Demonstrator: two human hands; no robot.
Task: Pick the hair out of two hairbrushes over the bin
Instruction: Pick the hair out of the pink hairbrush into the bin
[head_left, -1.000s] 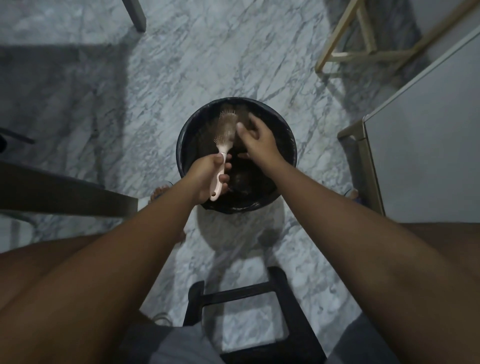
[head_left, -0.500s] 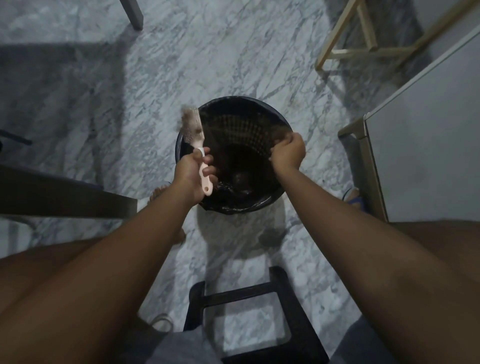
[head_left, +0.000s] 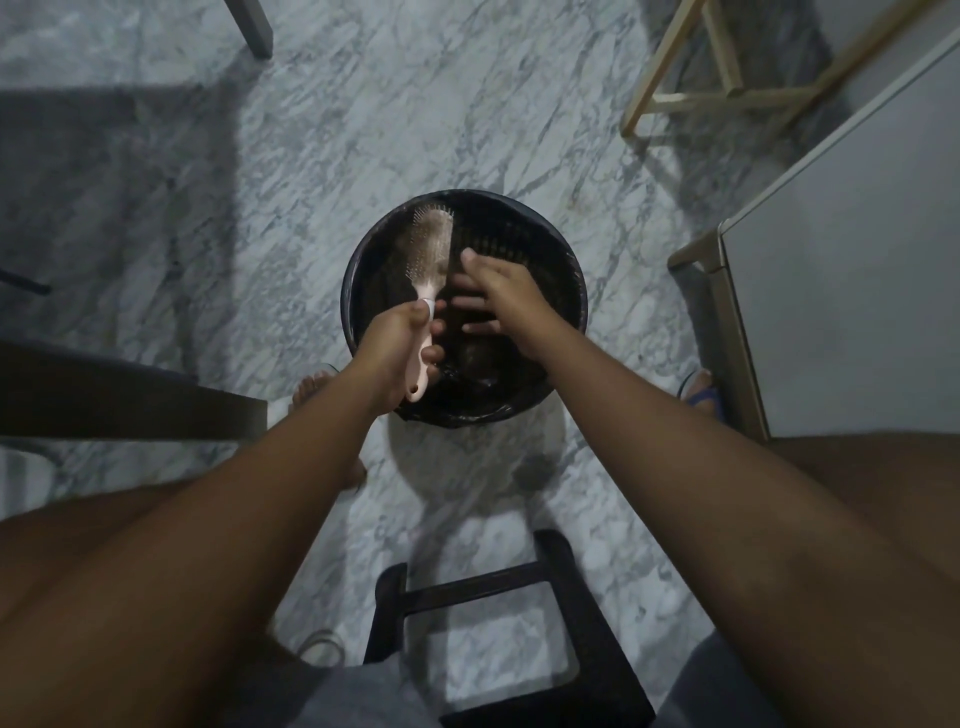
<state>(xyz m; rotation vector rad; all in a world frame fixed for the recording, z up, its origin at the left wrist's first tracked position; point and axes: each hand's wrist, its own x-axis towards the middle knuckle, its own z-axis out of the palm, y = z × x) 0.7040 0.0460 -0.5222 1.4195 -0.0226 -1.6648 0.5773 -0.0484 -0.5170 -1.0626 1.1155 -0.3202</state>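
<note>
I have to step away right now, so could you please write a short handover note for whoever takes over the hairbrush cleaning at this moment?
Left hand: grips the pink handle of the hairbrush, bristles up, over the bin.
Right hand: open, fingers spread beside the brush head, holding nothing I can make out.
Done: hard to judge; the bottom of the bin is too dim to read.
Left: matted hair covers the bristles, so pick this brush clean over the bin. The second brush is not in view and will need finding.
</note>
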